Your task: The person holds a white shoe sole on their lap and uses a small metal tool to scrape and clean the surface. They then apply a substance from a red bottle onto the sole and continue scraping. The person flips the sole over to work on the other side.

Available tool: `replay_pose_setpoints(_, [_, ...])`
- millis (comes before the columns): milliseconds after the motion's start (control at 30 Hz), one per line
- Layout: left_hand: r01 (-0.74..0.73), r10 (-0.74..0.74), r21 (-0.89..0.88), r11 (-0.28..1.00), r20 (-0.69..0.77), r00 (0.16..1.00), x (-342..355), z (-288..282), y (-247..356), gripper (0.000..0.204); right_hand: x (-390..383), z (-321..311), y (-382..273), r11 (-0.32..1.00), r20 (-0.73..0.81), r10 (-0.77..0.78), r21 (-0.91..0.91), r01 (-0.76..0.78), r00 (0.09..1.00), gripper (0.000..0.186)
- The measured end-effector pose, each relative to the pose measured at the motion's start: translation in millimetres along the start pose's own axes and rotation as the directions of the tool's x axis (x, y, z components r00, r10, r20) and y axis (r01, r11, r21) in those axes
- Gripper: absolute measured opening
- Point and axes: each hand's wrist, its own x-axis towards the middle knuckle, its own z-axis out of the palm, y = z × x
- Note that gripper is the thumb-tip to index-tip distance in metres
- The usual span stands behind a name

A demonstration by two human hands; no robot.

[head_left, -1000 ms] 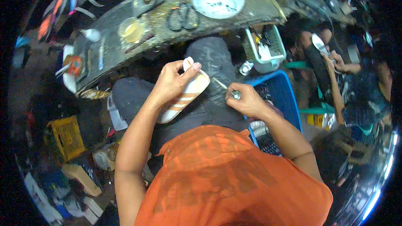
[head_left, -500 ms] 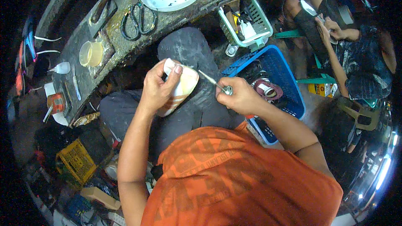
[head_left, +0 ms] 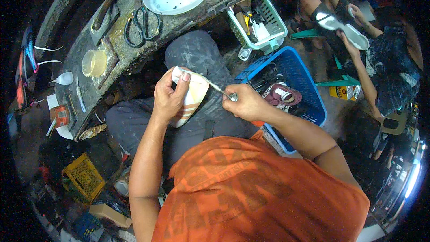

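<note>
My left hand (head_left: 170,93) is closed on a pale shoe sole piece (head_left: 193,94) with orange-brown stripes near its lower end, the thumb lying on its face. The piece is tilted above my lap. In my right hand (head_left: 246,102) is a slim brush (head_left: 219,88), its thin metal shaft ending in a whitish tip. The tip meets the upper right edge of the sole piece. The right-hand fingers wrap the handle, hiding most of it.
On the stone bench lie a round white basin (head_left: 177,4), black-handled scissors (head_left: 142,27) and a yellowish cup (head_left: 94,62). A green basket (head_left: 280,24) holds tools; a blue basket (head_left: 320,103) holds maroon footwear (head_left: 284,95). At right, a co-worker's hands hold a white sole (head_left: 342,29).
My right hand has moved left, bringing the brush tip from just off the sole piece onto its edge. The co-worker's white sole is now turned into fuller view.
</note>
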Motion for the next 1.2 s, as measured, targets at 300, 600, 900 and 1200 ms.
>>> replay_pose_setpoints(300, [0.066, -0.067, 0.012, 0.998, 0.024, 0.998, 4, 0, 1, 0.024, 1, 2, 3, 0.990, -0.043, -0.075, -0.123, 0.069, 0.996, 0.021])
replay_pose_setpoints(600, [0.123, -0.125, 0.036, 0.992, 0.056, 0.991, 10, 0, 4, 0.026, 0, -2, 0, 0.997, 0.002, 0.031, -0.074, -0.031, 1.000, 0.029])
replay_pose_setpoints(900, [0.130, -0.137, 0.058, 0.990, 0.139, 0.981, 19, -4, 6, 0.028, -2, -2, -2, 0.994, -0.026, -0.014, -0.106, 0.011, 1.000, 0.028])
replay_pose_setpoints(1200, [0.157, -0.158, 0.021, 0.987, 0.153, 0.976, 20, -2, 8, 0.027, -1, -3, 0, 0.997, -0.002, 0.015, -0.074, -0.015, 1.000, 0.028])
